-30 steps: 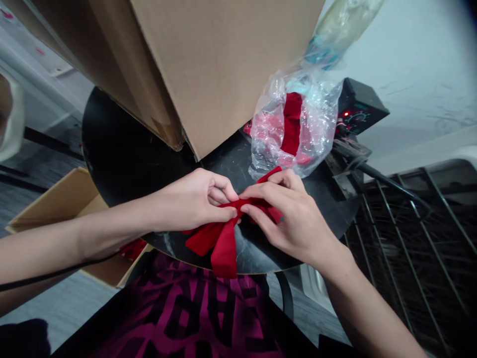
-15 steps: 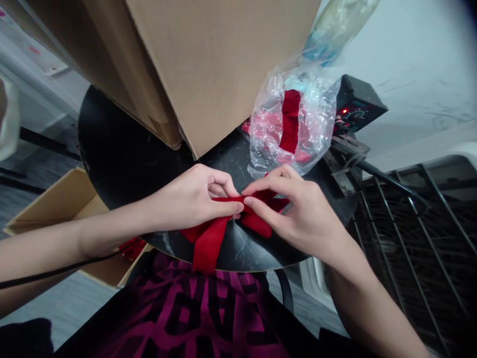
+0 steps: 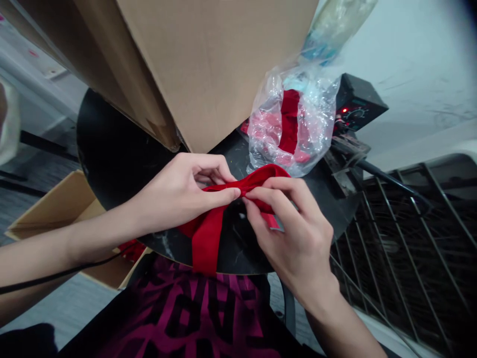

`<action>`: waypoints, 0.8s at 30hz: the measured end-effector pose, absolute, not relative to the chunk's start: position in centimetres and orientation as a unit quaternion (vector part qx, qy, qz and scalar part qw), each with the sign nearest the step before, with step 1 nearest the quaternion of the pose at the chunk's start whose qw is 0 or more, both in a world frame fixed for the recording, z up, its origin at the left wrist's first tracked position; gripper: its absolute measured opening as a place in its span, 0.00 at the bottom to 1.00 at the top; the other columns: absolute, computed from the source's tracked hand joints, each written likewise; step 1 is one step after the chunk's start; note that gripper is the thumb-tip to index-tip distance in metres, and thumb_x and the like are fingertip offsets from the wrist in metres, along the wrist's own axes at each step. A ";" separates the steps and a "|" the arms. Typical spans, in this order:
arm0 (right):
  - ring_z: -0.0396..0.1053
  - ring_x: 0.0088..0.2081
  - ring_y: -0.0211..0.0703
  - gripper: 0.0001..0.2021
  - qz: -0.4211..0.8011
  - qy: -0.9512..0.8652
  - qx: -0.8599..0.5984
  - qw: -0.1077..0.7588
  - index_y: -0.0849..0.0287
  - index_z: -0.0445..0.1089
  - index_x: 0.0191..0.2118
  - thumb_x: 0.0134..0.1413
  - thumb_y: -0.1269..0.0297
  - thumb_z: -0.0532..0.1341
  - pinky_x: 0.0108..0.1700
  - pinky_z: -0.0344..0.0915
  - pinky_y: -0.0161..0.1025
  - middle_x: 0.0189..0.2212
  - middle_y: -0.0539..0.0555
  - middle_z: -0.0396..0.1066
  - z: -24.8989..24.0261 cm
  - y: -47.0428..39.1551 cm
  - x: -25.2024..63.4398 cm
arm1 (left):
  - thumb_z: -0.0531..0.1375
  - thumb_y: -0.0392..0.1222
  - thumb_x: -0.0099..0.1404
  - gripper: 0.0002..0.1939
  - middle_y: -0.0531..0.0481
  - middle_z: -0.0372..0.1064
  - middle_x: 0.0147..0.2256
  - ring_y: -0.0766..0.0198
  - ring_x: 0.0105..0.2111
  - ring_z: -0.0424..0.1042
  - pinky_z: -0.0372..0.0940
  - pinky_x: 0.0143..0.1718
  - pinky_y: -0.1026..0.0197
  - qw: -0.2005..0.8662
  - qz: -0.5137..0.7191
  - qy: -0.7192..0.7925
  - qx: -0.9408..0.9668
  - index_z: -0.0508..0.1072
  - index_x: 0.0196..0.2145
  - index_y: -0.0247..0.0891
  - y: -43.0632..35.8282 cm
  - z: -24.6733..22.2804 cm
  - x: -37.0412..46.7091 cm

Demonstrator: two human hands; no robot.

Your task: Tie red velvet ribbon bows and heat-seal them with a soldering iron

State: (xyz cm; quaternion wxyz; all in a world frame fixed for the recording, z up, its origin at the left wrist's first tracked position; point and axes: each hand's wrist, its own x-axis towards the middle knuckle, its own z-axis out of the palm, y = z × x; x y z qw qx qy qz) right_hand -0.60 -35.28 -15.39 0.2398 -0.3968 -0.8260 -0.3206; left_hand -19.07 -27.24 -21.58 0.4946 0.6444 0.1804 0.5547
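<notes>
A red ribbon bow (image 3: 207, 238) is gathered at its middle over the near edge of a round black table (image 3: 238, 243). My left hand (image 3: 182, 191) pinches the gathered middle between thumb and fingers, coming from the left. From the right, my right hand (image 3: 294, 219) pinches the ribbon just beside the left thumb. One loop stands up behind my right fingers, and a flat tail hangs down over the table edge below my left thumb. Fingers hide the exact centre of the gather.
Large cardboard boxes (image 3: 216, 69) stand at the back. A clear plastic bag (image 3: 313, 124) with red ribbon pieces sits behind my hands, beside a black device (image 3: 359, 102) with a red light. An open carton (image 3: 55, 204) holding red items is below left; a metal rack (image 3: 402, 238) stands right.
My right hand has turned and lowered, its fingers now pinching from below and right of the gather. The right loop has risen and opened. My left hand keeps its pinch, slightly higher.
</notes>
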 end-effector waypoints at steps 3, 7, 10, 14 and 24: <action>0.75 0.48 0.47 0.11 -0.325 -0.861 -0.326 0.217 0.58 0.76 0.46 0.60 0.77 0.67 0.51 0.73 0.46 0.46 0.57 0.77 -14.6 -34.9 0.4 | 0.73 0.34 0.54 0.07 0.54 0.81 0.29 0.66 0.31 0.79 0.70 0.34 0.70 0.589 0.538 0.169 0.578 0.80 0.30 0.39 -27.2 -21.6 -19.2; 0.75 0.47 0.46 0.11 -0.365 -0.891 -0.177 0.202 0.58 0.76 0.44 0.57 0.77 0.70 0.50 0.73 0.47 0.44 0.53 0.81 -13.6 -33.7 3.0 | 0.74 0.37 0.55 0.08 0.53 0.80 0.26 0.68 0.24 0.76 0.68 0.25 0.70 0.721 0.468 0.149 0.488 0.78 0.27 0.39 -27.6 -22.0 -18.7; 0.75 0.45 0.44 0.11 -0.362 -0.891 -0.190 0.195 0.54 0.76 0.45 0.59 0.74 0.69 0.49 0.73 0.46 0.42 0.50 0.81 -13.2 -33.1 4.3 | 0.74 0.35 0.55 0.08 0.54 0.79 0.25 0.71 0.22 0.74 0.65 0.23 0.73 0.717 0.493 0.154 0.468 0.78 0.27 0.39 -28.1 -22.5 -17.8; 0.74 0.49 0.49 0.14 -0.382 -0.824 -0.315 0.276 0.54 0.76 0.47 0.57 0.74 0.69 0.52 0.72 0.50 0.46 0.56 0.78 -13.8 -34.6 3.1 | 0.75 0.32 0.54 0.09 0.53 0.82 0.32 0.66 0.33 0.80 0.74 0.38 0.69 0.623 0.597 0.145 0.484 0.80 0.31 0.39 -28.2 -22.5 -17.0; 0.76 0.35 0.35 0.05 -0.221 -0.782 -0.436 0.386 0.56 0.74 0.43 0.65 0.72 0.64 0.44 0.73 0.34 0.35 0.48 0.79 -17.6 -35.2 -3.2 | 0.74 0.36 0.57 0.06 0.52 0.82 0.33 0.61 0.35 0.83 0.78 0.39 0.65 0.481 0.708 0.139 0.498 0.81 0.30 0.39 -28.0 -20.6 -17.4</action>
